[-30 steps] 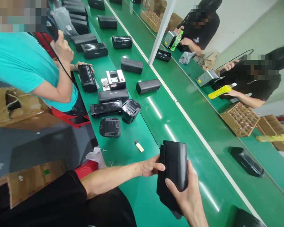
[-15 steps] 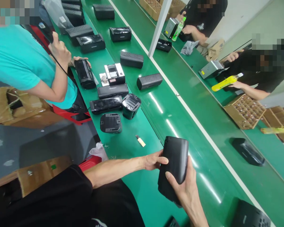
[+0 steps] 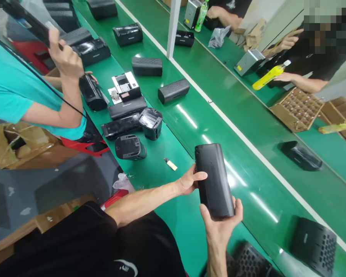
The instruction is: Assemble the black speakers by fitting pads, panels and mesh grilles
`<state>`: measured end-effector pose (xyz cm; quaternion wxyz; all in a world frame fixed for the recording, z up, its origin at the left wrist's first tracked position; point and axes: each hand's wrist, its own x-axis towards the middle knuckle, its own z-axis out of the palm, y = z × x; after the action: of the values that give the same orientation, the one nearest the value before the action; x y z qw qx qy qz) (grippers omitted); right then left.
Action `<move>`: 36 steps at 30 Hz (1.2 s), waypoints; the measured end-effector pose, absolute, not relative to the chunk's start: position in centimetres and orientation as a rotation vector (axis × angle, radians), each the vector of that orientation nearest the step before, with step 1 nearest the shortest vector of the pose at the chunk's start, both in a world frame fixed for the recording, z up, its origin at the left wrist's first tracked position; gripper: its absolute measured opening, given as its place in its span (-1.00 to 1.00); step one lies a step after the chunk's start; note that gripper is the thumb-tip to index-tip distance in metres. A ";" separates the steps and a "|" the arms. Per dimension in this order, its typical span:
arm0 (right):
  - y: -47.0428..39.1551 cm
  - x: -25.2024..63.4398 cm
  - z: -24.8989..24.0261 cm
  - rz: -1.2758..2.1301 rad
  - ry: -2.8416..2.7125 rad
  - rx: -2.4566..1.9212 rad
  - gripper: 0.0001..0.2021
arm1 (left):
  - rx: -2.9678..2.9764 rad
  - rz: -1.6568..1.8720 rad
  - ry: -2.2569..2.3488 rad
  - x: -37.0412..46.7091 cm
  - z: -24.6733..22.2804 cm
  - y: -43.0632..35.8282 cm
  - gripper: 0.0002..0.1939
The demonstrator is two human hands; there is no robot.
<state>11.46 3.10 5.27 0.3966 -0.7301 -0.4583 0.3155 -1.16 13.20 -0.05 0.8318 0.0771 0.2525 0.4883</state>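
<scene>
A smooth black speaker casing (image 3: 215, 181) is held up above the green bench, its long side facing me. My left hand (image 3: 192, 178) grips its left edge, thumb across the front; the fingers behind are hidden. My right hand (image 3: 220, 219) is wrapped round the lower end, thumb at the left corner and fingers at the right. Left of them on the bench lies a small cutter with a pale handle (image 3: 171, 165). Two black speaker bodies (image 3: 129, 147) stand on end beyond it.
Black speakers (image 3: 173, 91) lie spaced along the green conveyor (image 3: 248, 165), with perforated ones (image 3: 314, 244) at lower right. A white-topped device (image 3: 125, 85) sits on the bench. At left, a co-worker in a teal shirt (image 3: 43, 100) holds a tool. More people sit opposite, near cartons (image 3: 296, 109).
The casing has been raised and turned to a fuller front view. My right hand has shifted from its side to its lower end. The co-worker's tool hand has shifted left in view.
</scene>
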 end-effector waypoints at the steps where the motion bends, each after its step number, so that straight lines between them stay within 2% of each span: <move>1: 2.9 10.4 5.0 0.740 -1.118 -1.835 0.18 | 0.177 1.039 0.531 -1.1 0.0 13.1 -0.20; 5: 2.6 9.7 4.9 0.714 -1.047 -1.795 0.04 | 0.330 0.881 0.529 -2.5 -0.5 13.1 -0.15; 12: -1.5 16.0 5.9 0.977 -1.023 -1.857 0.00 | 0.896 0.768 0.568 -10.3 1.2 17.7 0.12; 17: -2.3 16.9 6.6 0.984 -1.159 -1.842 -0.07 | 1.228 0.582 0.513 -11.2 3.6 18.3 -0.01; 23: -2.4 17.2 6.4 1.018 -1.115 -1.827 -0.15 | 1.222 0.633 0.621 -10.8 2.4 16.6 -0.09; 26: -2.0 17.1 6.6 0.964 -1.126 -1.839 -0.17 | 1.115 0.706 0.719 -9.6 1.5 15.4 -0.03; 29: -1.2 14.6 7.6 0.601 -1.229 -1.905 -0.17 | 0.740 0.818 0.953 -6.4 0.9 12.3 0.13; 31: -1.1 12.0 8.5 0.388 -1.380 -1.922 -0.25 | 0.440 0.761 0.873 -3.9 0.5 10.0 0.24; 32: -1.1 10.9 9.0 0.377 -1.480 -1.898 -0.31 | 0.315 0.750 0.821 -3.0 0.3 9.2 0.23; 34: -1.4 10.1 9.8 0.549 -1.637 -1.776 -0.35 | 0.130 0.665 0.698 -2.4 0.0 8.5 0.09; 36: -1.4 11.7 10.0 0.720 -1.637 -1.661 -0.27 | 0.040 0.517 0.508 -3.0 -0.1 8.9 -0.03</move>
<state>11.75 -1.43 10.00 0.3432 -0.6392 -0.6300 0.2769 -3.03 8.94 -0.10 0.9349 0.0194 0.2485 0.2528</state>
